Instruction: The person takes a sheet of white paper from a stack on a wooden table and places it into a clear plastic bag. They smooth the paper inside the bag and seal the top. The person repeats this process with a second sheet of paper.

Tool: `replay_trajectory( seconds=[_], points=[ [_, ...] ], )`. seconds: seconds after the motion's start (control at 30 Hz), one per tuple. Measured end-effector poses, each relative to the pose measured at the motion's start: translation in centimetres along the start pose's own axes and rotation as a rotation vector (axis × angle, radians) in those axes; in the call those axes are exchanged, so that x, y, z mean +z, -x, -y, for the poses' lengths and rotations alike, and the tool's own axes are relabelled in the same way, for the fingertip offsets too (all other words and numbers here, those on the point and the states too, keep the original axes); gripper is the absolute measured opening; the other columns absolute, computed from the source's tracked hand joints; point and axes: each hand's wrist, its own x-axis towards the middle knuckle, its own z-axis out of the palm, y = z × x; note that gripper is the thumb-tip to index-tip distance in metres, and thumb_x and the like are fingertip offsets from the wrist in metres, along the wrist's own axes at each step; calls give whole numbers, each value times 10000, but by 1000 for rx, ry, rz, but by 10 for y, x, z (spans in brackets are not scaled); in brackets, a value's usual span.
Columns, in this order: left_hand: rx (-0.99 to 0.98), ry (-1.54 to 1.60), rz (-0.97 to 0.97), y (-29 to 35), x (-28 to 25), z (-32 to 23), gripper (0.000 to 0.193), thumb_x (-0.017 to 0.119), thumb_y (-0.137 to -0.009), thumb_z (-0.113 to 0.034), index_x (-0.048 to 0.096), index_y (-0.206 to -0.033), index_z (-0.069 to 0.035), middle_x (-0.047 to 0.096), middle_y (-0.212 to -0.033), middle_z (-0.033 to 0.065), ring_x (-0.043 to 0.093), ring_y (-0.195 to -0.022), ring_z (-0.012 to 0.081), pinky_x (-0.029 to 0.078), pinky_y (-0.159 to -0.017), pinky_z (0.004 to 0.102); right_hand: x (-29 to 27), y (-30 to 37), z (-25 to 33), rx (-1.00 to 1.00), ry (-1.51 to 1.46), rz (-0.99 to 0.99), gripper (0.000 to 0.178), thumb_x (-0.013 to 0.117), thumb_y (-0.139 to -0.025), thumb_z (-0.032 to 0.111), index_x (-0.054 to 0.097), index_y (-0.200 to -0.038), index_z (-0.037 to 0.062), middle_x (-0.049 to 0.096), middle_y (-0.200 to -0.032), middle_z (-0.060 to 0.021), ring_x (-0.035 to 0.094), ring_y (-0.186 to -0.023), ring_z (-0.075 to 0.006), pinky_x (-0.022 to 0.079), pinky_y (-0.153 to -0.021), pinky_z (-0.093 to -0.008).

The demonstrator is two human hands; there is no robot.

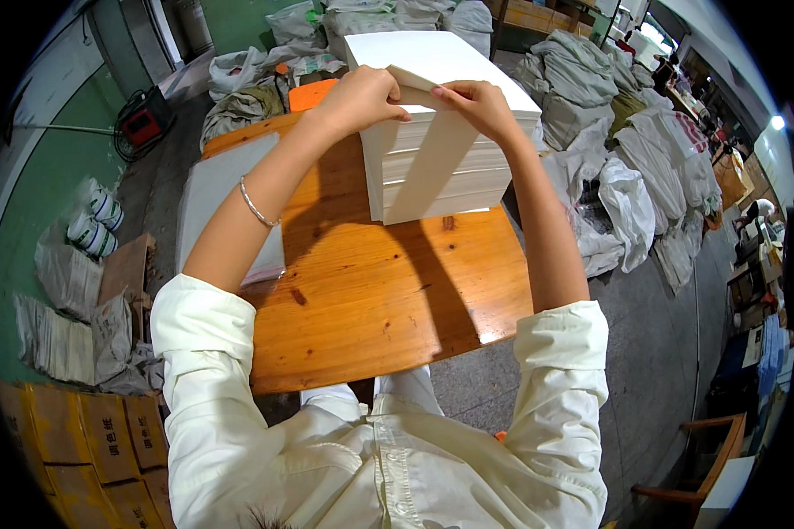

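Observation:
A tall stack of white paper point(445, 176) stands at the far end of a wooden table point(362, 300). At the stack's near top edge, a few sheets of paper point(419, 88) are bent upward between my hands. My left hand point(368, 97) is closed at the left side of these sheets, fingers curled behind them and thumb in front. With thumb and fingers, my right hand point(481, 104) pinches their right side. How many sheets are lifted I cannot tell. My arms cast dark shadows across the stack's front and the tabletop.
A clear plastic sheet point(216, 203) lies along the table's left side. An orange seat point(313, 94) shows behind the table. Bulging sacks point(573, 79) line the back and right. Brown cartons point(97, 441) are at the lower left, a wooden chair point(710, 467) at the lower right.

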Motion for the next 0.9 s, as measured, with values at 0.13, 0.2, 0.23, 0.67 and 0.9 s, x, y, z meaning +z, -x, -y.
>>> replay_trajectory(
  seconds=[0.13, 0.2, 0.23, 0.67, 0.9],
  points=[
    [1, 55, 35, -5, -4, 0, 282, 718, -734, -270, 693, -790, 5, 645, -669, 144, 613, -620, 252, 469, -599, 333, -2, 2, 2, 20, 6, 3, 427, 644, -813, 460, 712, -963, 65, 690, -778, -75, 629, -711, -132, 488, -647, -256],
    [12, 85, 22, -7, -3, 4, 261, 705, -745, -256, 692, -789, 1, 645, -665, 135, 612, -615, 249, 468, -589, 333, -1, 1, 1, -2, -20, -11, 414, 646, -800, 474, 726, -926, 88, 695, -772, -83, 654, -698, -168, 502, -643, -272],
    [9, 84, 19, -8, -3, 5, 246, 696, -753, -247, 692, -799, -5, 647, -672, 127, 614, -619, 250, 470, -587, 336, 0, 1, 1, -16, -26, -11, 411, 651, -796, 472, 727, -924, 89, 695, -774, -82, 654, -699, -167, 503, -644, -272],
    [390, -292, -589, 10, 4, -14, 246, 644, -796, -306, 633, -836, -63, 619, -762, 62, 617, -693, 260, 502, -620, 355, 1, 1, -6, 0, -13, -18, 404, 642, -829, 423, 699, -997, 60, 685, -770, -67, 614, -703, -107, 481, -649, -241],
    [30, -44, -111, 4, 13, 0, 342, 720, -728, -333, 683, -874, -26, 657, -758, 129, 629, -703, 273, 489, -651, 363, 4, 0, -2, -11, -7, -49, 419, 628, -820, 457, 715, -939, 65, 689, -760, -95, 652, -680, -173, 493, -625, -268]
  ],
)
